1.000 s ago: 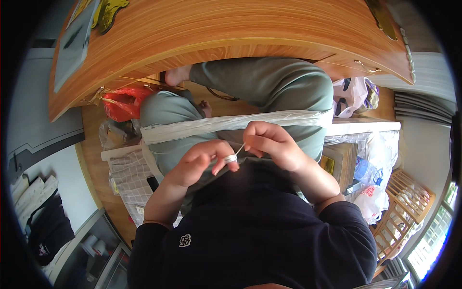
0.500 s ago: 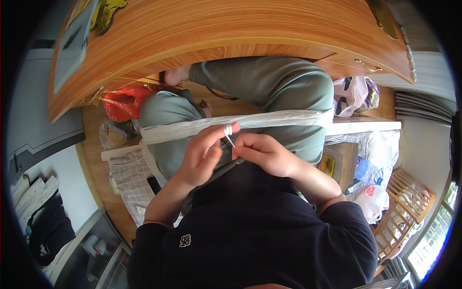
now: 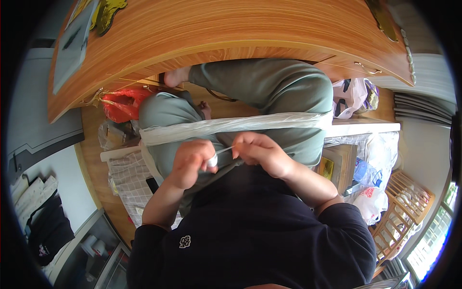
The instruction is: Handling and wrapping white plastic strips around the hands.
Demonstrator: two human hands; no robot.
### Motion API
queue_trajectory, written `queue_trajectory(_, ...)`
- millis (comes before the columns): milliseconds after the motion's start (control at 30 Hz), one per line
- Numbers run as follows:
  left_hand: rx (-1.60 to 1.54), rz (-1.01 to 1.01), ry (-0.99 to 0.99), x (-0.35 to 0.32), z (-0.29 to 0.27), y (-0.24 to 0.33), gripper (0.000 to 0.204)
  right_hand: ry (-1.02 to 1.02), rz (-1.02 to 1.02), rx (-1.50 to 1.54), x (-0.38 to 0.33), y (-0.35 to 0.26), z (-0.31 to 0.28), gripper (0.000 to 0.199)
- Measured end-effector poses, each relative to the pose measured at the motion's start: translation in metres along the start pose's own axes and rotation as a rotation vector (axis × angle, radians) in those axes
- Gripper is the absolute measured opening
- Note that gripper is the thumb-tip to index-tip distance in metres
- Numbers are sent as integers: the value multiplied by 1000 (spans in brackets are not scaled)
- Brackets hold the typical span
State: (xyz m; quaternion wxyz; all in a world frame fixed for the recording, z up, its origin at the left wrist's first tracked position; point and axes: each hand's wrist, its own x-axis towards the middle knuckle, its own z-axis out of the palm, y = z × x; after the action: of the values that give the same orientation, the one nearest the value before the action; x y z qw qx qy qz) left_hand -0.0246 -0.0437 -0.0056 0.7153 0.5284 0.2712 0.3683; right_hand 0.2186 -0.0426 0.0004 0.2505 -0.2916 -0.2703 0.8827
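Observation:
A loose band of white thread (image 3: 231,124) is stretched across both my bent knees, over grey-green trousers (image 3: 269,86). Below it, my left hand (image 3: 191,164) is curled, with a thick wrap of the white thread (image 3: 212,161) wound round a finger. A short taut strand (image 3: 225,150) runs from that wrap to my right hand (image 3: 263,155), whose thumb and fingertips are pinched together on it. Both hands are in front of my dark shirt, a small gap apart. The left thumb lies close against the curled fingers.
A wooden desk (image 3: 250,24) with drawers spans the far side. A red plastic bag (image 3: 120,108) lies at the left, a pale bag (image 3: 350,96) at the right. Beside my right arm are a cardboard piece (image 3: 342,161), a blue-tinted bottle (image 3: 365,169) and a wooden rack (image 3: 406,197).
My left hand has turned and lowered, its raised finger now curled down with the thread wrap. My right hand keeps its pinch, almost in place. The strand now slants upward to the right.

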Motion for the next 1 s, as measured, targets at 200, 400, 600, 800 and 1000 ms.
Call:
queue_trajectory(200, 882, 303, 387, 14, 20, 0, 44, -17, -259, -342, 9, 16, 16, 20)
queue_trajectory(400, 659, 199, 160, 11, 0, 15, 50, -83, -171, 33, 7, 1, 10, 22)
queue_trajectory(600, 510, 220, 402, 17, 27, 14, 58, -39, -54, -194, 14, 2, 19, 25)
queue_trajectory(800, 1173, 276, 185, 15, 6, 17, 43, -37, -243, -160, 13, 0, 24, 24)
queue_trajectory(1000, 1182, 280, 321, 24, 19, 15, 30, 104, -137, -213, 27, 16, 16, 19)
